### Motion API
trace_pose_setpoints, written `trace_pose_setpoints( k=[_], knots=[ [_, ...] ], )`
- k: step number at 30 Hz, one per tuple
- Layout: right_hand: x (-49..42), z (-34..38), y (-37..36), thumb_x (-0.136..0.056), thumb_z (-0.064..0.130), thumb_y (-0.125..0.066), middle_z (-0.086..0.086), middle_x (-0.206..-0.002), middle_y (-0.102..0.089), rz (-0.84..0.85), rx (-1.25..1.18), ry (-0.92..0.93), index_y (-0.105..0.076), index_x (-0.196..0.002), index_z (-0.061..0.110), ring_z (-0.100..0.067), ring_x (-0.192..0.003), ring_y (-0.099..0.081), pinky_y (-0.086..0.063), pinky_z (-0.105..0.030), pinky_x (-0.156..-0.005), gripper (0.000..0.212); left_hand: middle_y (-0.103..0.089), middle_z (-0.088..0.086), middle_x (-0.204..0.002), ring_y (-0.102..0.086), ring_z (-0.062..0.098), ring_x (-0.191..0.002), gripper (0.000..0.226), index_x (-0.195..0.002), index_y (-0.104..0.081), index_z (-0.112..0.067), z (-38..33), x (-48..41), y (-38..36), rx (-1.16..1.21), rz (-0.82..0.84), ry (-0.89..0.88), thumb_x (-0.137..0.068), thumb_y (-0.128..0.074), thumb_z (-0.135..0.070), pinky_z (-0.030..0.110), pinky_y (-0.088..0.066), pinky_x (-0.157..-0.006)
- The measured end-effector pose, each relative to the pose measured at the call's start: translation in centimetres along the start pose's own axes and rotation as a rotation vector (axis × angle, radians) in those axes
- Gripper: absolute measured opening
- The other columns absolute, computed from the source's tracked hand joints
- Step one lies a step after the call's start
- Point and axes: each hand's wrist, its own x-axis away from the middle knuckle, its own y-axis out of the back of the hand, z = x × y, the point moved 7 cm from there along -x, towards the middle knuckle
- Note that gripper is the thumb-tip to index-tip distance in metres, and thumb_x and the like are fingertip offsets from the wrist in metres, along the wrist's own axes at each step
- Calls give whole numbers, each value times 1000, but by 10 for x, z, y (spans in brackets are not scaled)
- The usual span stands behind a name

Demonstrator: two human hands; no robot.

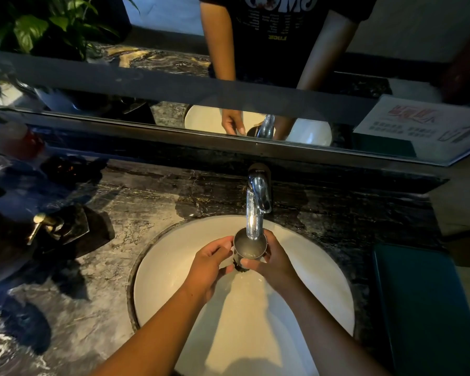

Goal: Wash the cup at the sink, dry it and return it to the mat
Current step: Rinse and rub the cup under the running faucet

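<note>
A small metal cup (248,246) is held upright over the white round sink (174,267), right under the spout of the chrome faucet (257,204). My left hand (208,267) curls round the cup's left side. My right hand (273,260) grips it from the right, thumb across the near rim. The cup's lower body is hidden behind my fingers. Whether water is running cannot be told. A dark green mat (423,308) lies on the counter to the right of the sink.
The dark marble counter (106,267) surrounds the sink. A black soap dispenser with a brass pump (57,226) stands to the left. A mirror (255,50) runs along the back, a leafy plant (38,25) at top left, a printed sign (418,123) at right.
</note>
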Motion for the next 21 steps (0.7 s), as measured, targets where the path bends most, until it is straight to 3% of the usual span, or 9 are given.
trace_pose_setpoints(
  k=[4, 8, 12, 17, 21],
  knots=[
    [5, -10, 3, -64, 34, -86, 20, -120, -69, 6, 34, -10, -55, -122, 54, -2, -110, -67, -55, -22, -85, 68, -72, 4, -127, -62, 25, -124, 25, -123, -72, -17, 2, 2, 5, 1, -27, 0, -103, -56, -21, 46, -53, -100],
    [-1, -16, -2, -63, 31, -88, 13, -121, -71, 17, 31, -39, -56, -125, 46, -8, -113, -67, -55, -32, -94, 72, -71, 2, -126, -62, 23, -120, 24, -121, -72, -19, 4, 7, 18, -6, -68, -4, -103, -57, -20, 46, -53, -102],
    [-11, -6, 2, -60, 35, -86, 11, -122, -70, -14, 40, -13, -53, -133, 38, -9, -112, -67, -54, -30, -93, 81, -73, 3, -122, -66, 25, -116, 23, -120, -71, -19, 5, 12, 23, 20, -66, 3, -101, -60, -22, 41, -55, -96],
    [-4, -13, -2, -61, 29, -87, 16, -116, -72, 70, 64, -36, -56, -124, 45, -2, -106, -68, -53, -23, -86, 72, -74, 4, -120, -67, 25, -115, 24, -119, -72, -18, 5, 13, 22, 38, -76, 5, -96, -67, -19, 43, -56, -97],
    [-3, -16, 3, -59, 31, -86, 14, -121, -70, 27, 25, -46, -55, -126, 46, -5, -111, -66, -54, -23, -88, 75, -75, 5, -118, -67, 26, -115, 23, -117, -73, -18, 6, 14, 22, 45, -75, 20, -95, -68, -14, 45, -54, -99]
  ],
)
